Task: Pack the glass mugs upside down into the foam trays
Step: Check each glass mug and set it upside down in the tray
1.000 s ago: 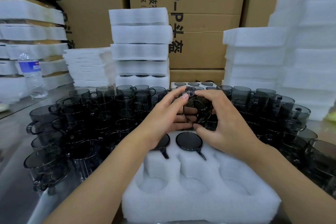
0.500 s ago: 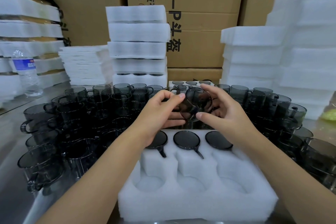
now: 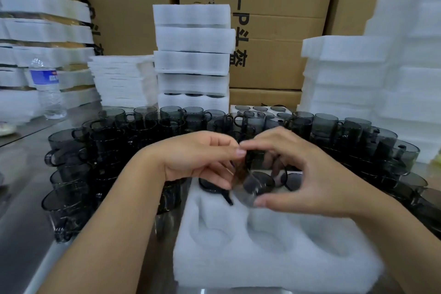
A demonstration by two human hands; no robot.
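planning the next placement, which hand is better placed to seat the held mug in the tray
Probably right. The right hand wraps the mug above the empty pockets of the foam tray; the left hand only pinches its edge with fingertips.

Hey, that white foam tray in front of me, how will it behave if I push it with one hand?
Probably light and squashy: the foam tray looks soft-edged, so fingers may dent it. It would likely slide easily on the shiny table. The mugs in its far row may rattle.
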